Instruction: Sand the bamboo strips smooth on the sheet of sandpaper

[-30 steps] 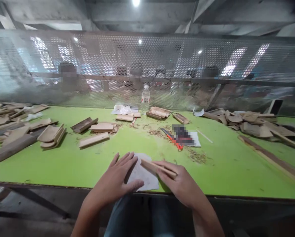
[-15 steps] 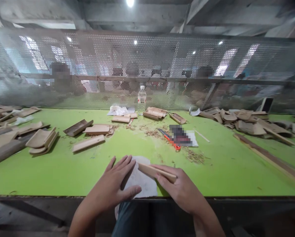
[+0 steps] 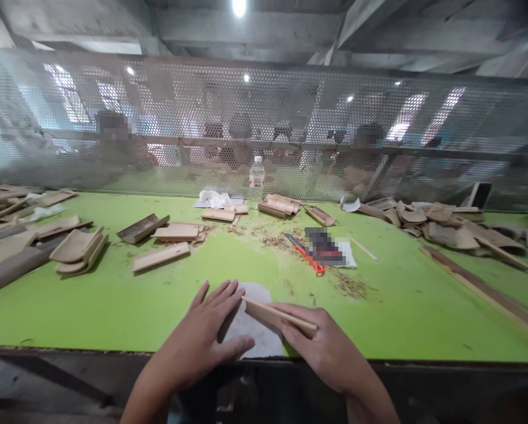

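Observation:
My right hand (image 3: pixel 314 335) is closed around a pale bamboo piece (image 3: pixel 272 313), thumb on the near side. The piece stands on its long edge over a whitish sheet (image 3: pixel 257 341) that looks like sandpaper or paper, at the table's front edge. My left hand (image 3: pixel 215 324) lies flat on the left part of that sheet, fingers stretched out and thumb apart. The far end of the bamboo piece is close to my left fingers. Beyond my right hand lies an orange-handled cutter knife (image 3: pixel 310 259).
Curved bamboo pieces (image 3: pixel 78 250) and flat ones (image 3: pixel 161 257) lie on the green table (image 3: pixel 113 312). A bigger heap (image 3: pixel 449 227) is at right, near a long strip (image 3: pixel 480 288). A water bottle (image 3: pixel 256 179) stands before a perforated screen (image 3: pixel 193 106); shavings (image 3: pixel 349 284) lie scattered.
The bamboo piece in my right hand has shifted slightly left and tipped more onto its edge. My left hand stays flat on the sheet. The whole view has moved a little.

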Demonstrator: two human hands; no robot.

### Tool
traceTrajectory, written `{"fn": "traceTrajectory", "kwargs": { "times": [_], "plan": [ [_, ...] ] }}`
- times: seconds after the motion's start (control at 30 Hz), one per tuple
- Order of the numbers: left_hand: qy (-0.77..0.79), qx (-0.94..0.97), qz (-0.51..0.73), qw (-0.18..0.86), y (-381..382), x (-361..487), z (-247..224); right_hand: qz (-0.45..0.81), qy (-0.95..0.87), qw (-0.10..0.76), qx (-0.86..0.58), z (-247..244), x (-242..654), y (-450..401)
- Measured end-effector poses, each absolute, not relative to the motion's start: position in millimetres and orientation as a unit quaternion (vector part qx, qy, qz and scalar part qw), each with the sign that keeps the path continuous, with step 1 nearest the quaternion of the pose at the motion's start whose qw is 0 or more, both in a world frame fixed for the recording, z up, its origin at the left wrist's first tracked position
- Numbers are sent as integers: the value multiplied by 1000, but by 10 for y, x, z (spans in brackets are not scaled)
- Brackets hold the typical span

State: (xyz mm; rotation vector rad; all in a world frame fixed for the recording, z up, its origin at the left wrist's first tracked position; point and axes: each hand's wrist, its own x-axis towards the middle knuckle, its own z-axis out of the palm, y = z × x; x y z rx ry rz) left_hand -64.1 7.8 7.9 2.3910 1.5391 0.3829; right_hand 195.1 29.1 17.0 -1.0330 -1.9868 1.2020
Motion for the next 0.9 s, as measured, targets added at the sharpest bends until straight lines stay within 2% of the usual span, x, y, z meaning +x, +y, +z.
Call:
{"fn": "traceTrajectory", "kwargs": {
  "times": [0.1, 0.23, 0.37, 0.47, 0.6, 0.73, 0.9],
  "plan": [
    [536, 822, 132, 142, 75, -635, 77, 460, -764, 266, -366, 163, 1934, 291],
    [539, 818, 137, 148, 66, -622, 88, 431, -758, 285, -398, 153, 1922, 287],
    [546, 812, 131, 158, 49, -617, 89, 455, -765, 250, -380, 262, 1903, 270],
    [548, 811, 136, 154, 28, -616, 60, 459, -750, 263, -397, 335, 1901, 259],
    [538, 818, 138, 150, 21, -632, 11, 479, -758, 232, -377, 269, 1940, 268],
    [528, 827, 131, 139, 42, -657, -16, 446, -747, 264, -416, 193, 1972, 281],
    [528, 831, 117, 131, 37, -646, 15, 444, -796, 208, -355, 231, 1995, 269]
  ]
}}
